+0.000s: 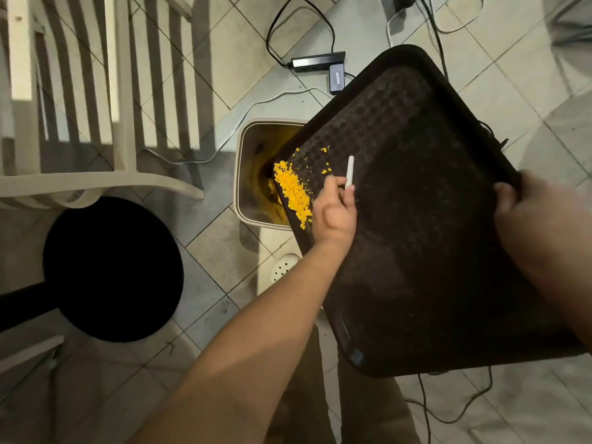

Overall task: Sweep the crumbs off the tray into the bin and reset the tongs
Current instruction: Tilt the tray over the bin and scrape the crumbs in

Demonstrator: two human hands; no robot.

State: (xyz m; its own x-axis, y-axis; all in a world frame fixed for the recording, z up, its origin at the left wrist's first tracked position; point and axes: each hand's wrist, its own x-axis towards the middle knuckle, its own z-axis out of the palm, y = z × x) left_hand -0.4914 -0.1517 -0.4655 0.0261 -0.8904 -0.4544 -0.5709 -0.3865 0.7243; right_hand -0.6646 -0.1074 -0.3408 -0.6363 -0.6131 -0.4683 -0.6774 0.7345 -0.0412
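A dark brown tray (426, 219) is held above the floor, its left edge over a beige bin (243, 174). Orange-yellow crumbs (293, 190) lie piled along that left edge, with a few scattered further up. My left hand (336, 209) rests on the tray just right of the pile and pinches a thin white stick-like tool (349, 172). My right hand (525, 213) grips the tray's right rim. Inside the bin some yellow matter shows. No tongs are in view.
A white slatted chair (96, 91) stands at the left, and a black round stool seat (112, 270) below it. A power strip (318, 60) and cables lie on the tiled floor beyond the bin. A white floor drain cover (283, 267) sits beneath the tray's edge.
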